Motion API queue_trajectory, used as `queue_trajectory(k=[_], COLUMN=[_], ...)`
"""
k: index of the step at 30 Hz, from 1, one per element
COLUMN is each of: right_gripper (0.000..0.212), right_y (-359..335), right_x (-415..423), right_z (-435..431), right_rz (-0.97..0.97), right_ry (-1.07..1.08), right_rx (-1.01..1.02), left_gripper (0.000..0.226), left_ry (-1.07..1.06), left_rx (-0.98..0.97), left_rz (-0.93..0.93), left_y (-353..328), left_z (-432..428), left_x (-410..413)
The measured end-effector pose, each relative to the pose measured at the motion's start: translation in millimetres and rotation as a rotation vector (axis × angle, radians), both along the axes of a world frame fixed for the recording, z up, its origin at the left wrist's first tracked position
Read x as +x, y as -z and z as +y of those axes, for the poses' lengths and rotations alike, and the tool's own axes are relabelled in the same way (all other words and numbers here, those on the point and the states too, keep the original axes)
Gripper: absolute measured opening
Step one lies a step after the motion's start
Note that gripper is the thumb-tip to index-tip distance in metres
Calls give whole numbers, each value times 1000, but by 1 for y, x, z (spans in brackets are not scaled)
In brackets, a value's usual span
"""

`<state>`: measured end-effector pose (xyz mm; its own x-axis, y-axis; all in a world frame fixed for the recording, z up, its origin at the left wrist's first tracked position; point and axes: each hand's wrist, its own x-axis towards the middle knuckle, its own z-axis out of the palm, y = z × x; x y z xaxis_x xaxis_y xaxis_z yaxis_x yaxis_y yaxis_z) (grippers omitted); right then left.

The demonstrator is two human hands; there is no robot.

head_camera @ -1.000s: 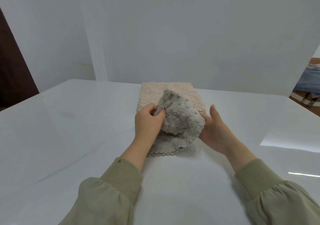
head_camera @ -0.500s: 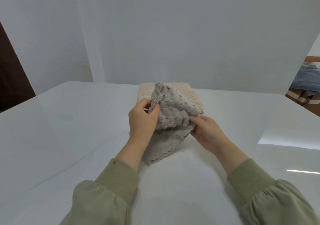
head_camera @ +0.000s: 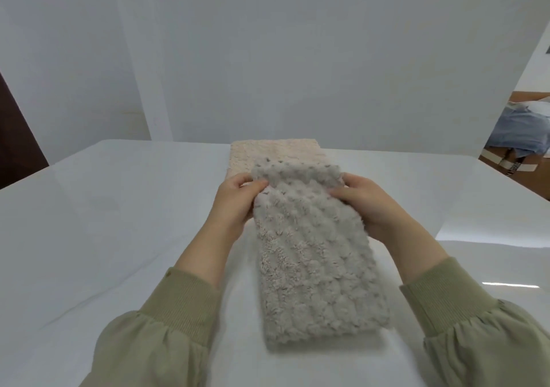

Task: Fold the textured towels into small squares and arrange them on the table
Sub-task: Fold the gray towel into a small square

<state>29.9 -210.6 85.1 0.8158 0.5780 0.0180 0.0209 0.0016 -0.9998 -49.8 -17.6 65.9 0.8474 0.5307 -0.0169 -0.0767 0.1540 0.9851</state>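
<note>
A grey textured towel [head_camera: 315, 255] hangs as a long strip in front of me, its lower end near the white table [head_camera: 119, 223]. My left hand [head_camera: 235, 205] pinches its top left corner. My right hand [head_camera: 369, 205] grips the top right corner. The top edge is curled over between both hands. Behind it a beige textured towel [head_camera: 268, 154] lies folded flat on the table, its near part hidden by the grey towel and my hands.
White wall panels stand right behind the table's far edge. At the far right, beyond the table, cardboard boxes [head_camera: 518, 166] and blue cloth [head_camera: 520, 131] are visible. A dark door [head_camera: 18, 148] is at the far left.
The grey towel was bunched between my hands a second ago. Now it is spread out and stretched into a long strip, with my hands apart at its upper corners.
</note>
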Motion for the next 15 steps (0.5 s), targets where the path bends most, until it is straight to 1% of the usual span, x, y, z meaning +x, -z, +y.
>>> queue_trajectory(k=[1, 3, 4, 5, 6, 7, 8, 9, 10, 12, 13, 15], right_gripper=[25, 40, 48, 55, 58, 58, 58, 56, 55, 54, 54, 52], right_y=[11, 38, 51, 63, 70, 74, 76, 76, 77, 81, 82, 83], right_x=[4, 13, 17, 19, 20, 19, 18, 16, 16, 18, 22, 31], right_z=[1, 3, 4, 4, 4, 5, 7, 10, 12, 14, 13, 10], right_rz=[-81, -267, -366, -470, -587, -708, -807, -880, -912, -858, -826, -787], right_ry=[64, 169, 201, 233, 266, 278, 249, 182, 93, -51, -61, 23], right_rx=[-125, -428, -578, -694, -751, -749, -737, -758, -824, -1022, -1075, -1073], left_gripper=[20, 43, 50, 54, 55, 57, 58, 58, 57, 54, 54, 51], left_ry=[-76, -145, -153, -149, -120, -49, 44, 147, 245, 343, 343, 280], left_rx=[161, 532, 714, 849, 950, 1053, 1174, 1289, 1379, 1416, 1399, 1355], left_rz=[80, 262, 319, 318, 277, 236, 233, 284, 364, 497, 500, 416], left_y=[10, 32, 41, 48, 52, 56, 57, 61, 63, 66, 66, 67], left_z=[2, 5, 4, 2, -1, -3, -6, -7, -8, -5, -3, -2], left_x=[4, 9, 10, 11, 11, 13, 13, 16, 17, 19, 19, 19])
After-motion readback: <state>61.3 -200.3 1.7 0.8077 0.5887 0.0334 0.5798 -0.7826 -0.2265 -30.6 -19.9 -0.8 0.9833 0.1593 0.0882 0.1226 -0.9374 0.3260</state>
